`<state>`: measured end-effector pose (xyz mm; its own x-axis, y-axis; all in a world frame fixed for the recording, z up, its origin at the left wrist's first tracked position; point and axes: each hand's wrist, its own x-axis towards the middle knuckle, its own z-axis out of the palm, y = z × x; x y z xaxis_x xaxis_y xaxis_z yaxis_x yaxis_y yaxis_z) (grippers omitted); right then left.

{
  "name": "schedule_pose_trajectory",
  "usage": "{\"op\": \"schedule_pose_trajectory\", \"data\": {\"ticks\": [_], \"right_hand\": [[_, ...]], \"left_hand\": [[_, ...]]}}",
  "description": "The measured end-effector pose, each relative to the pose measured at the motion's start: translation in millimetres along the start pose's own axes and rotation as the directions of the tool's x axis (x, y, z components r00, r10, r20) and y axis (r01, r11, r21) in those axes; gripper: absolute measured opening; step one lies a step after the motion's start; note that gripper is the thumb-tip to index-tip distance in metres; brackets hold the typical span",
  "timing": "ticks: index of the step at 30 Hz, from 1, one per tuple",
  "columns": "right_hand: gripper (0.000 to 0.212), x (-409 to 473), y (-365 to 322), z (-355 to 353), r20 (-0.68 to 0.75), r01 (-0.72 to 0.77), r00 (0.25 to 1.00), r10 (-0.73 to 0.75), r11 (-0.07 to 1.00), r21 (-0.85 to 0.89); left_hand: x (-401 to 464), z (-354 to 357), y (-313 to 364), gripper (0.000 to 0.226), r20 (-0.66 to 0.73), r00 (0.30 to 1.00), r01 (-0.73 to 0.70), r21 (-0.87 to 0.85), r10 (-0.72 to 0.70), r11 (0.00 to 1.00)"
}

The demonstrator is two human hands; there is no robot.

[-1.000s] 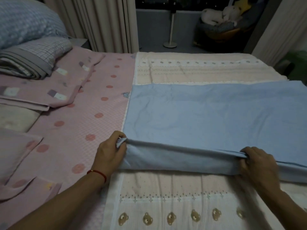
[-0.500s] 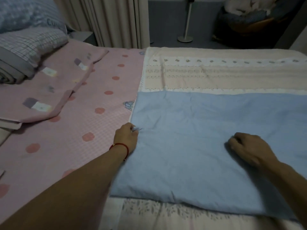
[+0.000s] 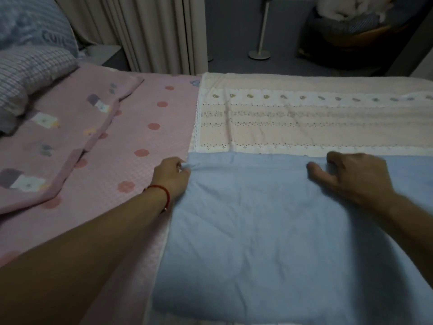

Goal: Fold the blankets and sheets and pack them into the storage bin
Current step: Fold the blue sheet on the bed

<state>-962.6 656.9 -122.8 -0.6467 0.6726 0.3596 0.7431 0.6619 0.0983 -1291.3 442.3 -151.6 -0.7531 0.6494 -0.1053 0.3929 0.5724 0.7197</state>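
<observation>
The fingers (image 3: 180,165) of the left hand (image 3: 171,178) pinch the far left corner of the blue blanket (image 3: 269,231), bunching a small pucker of cloth there. The right hand (image 3: 353,175) lies further along the same far edge with its fingers curled; whether they grip a fold or only press the cloth down I cannot tell. The blanket lies flat on the bed, on top of a cream sheet with eyelet trim (image 3: 304,123), its far edge running just below the white border.

As I judge it, one fold of the blue blanket is being laid and squared, with more folds to come. A pink patchwork blanket (image 3: 54,141) sits folded to the left on the pink dotted bed cover (image 3: 145,127). The cream sheet is spread out, unfolded. No storage bin is in view, so packing seems not begun.

The only writing is on a blue pillow (image 3: 35,26) at top left: letters reading roughly "CUI", cut off and dim.
</observation>
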Motion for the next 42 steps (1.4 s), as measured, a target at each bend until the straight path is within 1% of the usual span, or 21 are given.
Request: {"op": "schedule_pose_trajectory", "data": {"ticks": [4, 7, 9, 11, 13, 15, 17, 19, 22, 24, 26, 28, 29, 31, 32, 33, 36, 37, 39, 41, 42], "right_hand": [[0.068, 60, 6, 33, 0.029, 0.028, 0.999, -0.027, 0.998, -0.052], [0.069, 85, 9, 61, 0.074, -0.008, 0.997, 0.013, 0.997, -0.075], [0.066, 89, 8, 97, 0.186, -0.040, 0.981, 0.049, 0.998, -0.051], [0.062, 74, 1, 132, 0.315, -0.103, 0.945, 0.085, 0.994, 0.040], [0.056, 63, -3, 165, 0.272, -0.153, 0.956, 0.111, 0.978, 0.140], [0.052, 56, -3, 174, 0.204, -0.163, 0.970, 0.131, 0.976, 0.146], [0.050, 57, -2, 174, 0.240, -0.157, 0.963, 0.122, 0.979, 0.134], [0.054, 62, -7, 163, 0.263, -0.177, 0.955, 0.134, 0.973, 0.146], [0.059, 48, -32, 123, 0.224, -0.211, 0.956, 0.191, 0.975, 0.072], [0.058, 4, -62, 81, 0.185, -0.286, 0.946, 0.264, 0.953, 0.101], [0.058, -75, -89, 49, 0.114, -0.420, 0.906, 0.408, 0.901, 0.106], [0.065, -159, -97, 40, 0.089, -0.506, 0.858, 0.507, 0.862, -0.030], [0.071, -192, -100, 44, 0.098, -0.565, 0.814, 0.573, 0.819, -0.097], [0.078, -226, -111, 49, 0.010, -0.582, 0.800, 0.600, 0.780, -0.231], [0.077, -233, -118, 49, 0.000, -0.610, 0.772, 0.636, 0.741, -0.282], [0.073, -234, -126, 48, 0.033, -0.640, 0.728, 0.685, 0.696, -0.325], [0.071, -222, -143, 47, 0.182, -0.724, 0.601, 0.778, 0.626, -0.288], [0.071, -223, -142, 47, 0.252, -0.734, 0.580, 0.775, 0.631, -0.251], [0.072, -227, -137, 48, 0.303, -0.746, 0.570, 0.763, 0.636, -0.197], [0.074, -233, -134, 51, 0.288, -0.771, 0.563, 0.775, 0.618, -0.155], [0.074, -236, -134, 52, 0.293, -0.770, 0.569, 0.768, 0.623, -0.139]], "left_hand": [[50, 12, 6, 0.015, -0.068, 0.997, -0.021, 0.006, 0.021, 1.000], [79, 26, 2, 0.017, -0.093, 0.996, -0.018, -0.001, 0.017, 1.000], [95, 47, -13, 0.013, -0.083, 0.996, -0.041, 0.005, 0.041, 0.999], [92, 69, -36, 0.012, -0.087, 0.993, -0.073, 0.024, 0.075, 0.997], [95, 95, -56, 0.014, -0.149, 0.980, -0.126, 0.057, 0.133, 0.990], [96, 106, -65, 0.013, -0.204, 0.954, -0.204, 0.093, 0.219, 0.975], [100, 110, -68, 0.011, -0.225, 0.940, -0.243, 0.093, 0.258, 0.966], [100, 109, -69, 0.011, -0.229, 0.939, -0.244, 0.080, 0.256, 0.966], [102, 109, -73, 0.011, -0.198, 0.952, -0.227, 0.060, 0.234, 0.972], [105, 106, -74, 0.010, -0.179, 0.955, -0.230, 0.046, 0.235, 0.972], [107, 104, -75, 0.009, -0.165, 0.962, -0.209, 0.061, 0.216, 0.976], [109, 106, -76, 0.013, -0.149, 0.966, -0.202, 0.077, 0.212, 0.976], [110, 105, -78, 0.019, -0.145, 0.966, -0.204, 0.090, 0.216, 0.975], [112, 104, -77, 0.028, -0.129, 0.966, -0.213, 0.096, 0.224, 0.972], [111, 105, -74, 0.028, -0.121, 0.963, -0.229, 0.102, 0.240, 0.968], [110, 103, -73, 0.025, -0.120, 0.963, -0.228, 0.109, 0.241, 0.967], [110, 102, -67, 0.017, -0.107, 0.965, -0.228, 0.119, 0.241, 0.966], [109, 102, -65, 0.017, -0.111, 0.967, -0.216, 0.126, 0.230, 0.968], [107, 102, -63, 0.017, -0.101, 0.971, -0.200, 0.137, 0.215, 0.970], [100, 97, -62, 0.017, -0.086, 0.973, -0.199, 0.141, 0.213, 0.970], [100, 95, -62, 0.017, -0.063, 0.981, -0.172, 0.133, 0.182, 0.976]]}}
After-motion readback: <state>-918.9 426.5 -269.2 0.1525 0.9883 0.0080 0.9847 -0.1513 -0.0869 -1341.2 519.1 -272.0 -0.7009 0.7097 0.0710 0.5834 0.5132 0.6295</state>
